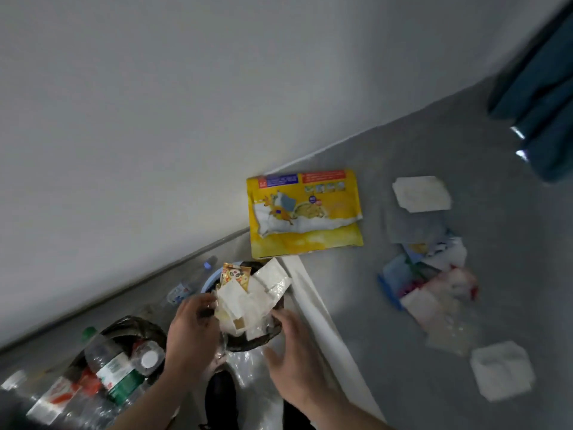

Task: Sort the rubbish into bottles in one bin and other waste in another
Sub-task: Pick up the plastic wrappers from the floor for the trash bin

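A bin lined with a black bag [248, 344] is heaped with white papers and wrappers [248, 302], a yellow snack packet [235, 276] on top. My left hand [192, 333] presses on the heap's left side, fingers curled around the papers. At the heap's lower right my right hand [297, 346] rests with fingers spread. To the left, a second black-bagged bin [124, 328] holds plastic bottles [114, 370], one with a green label. More clear bottles [49, 398] lie at the lower left.
A big yellow package [305, 212] leans at the wall base. A clear bottle [189, 283] lies behind the bins. Loose wrappers and papers [428, 280] and white pads [421, 193] [502, 370] are scattered on the grey floor at right. A white strip [313, 302] runs beside the bin.
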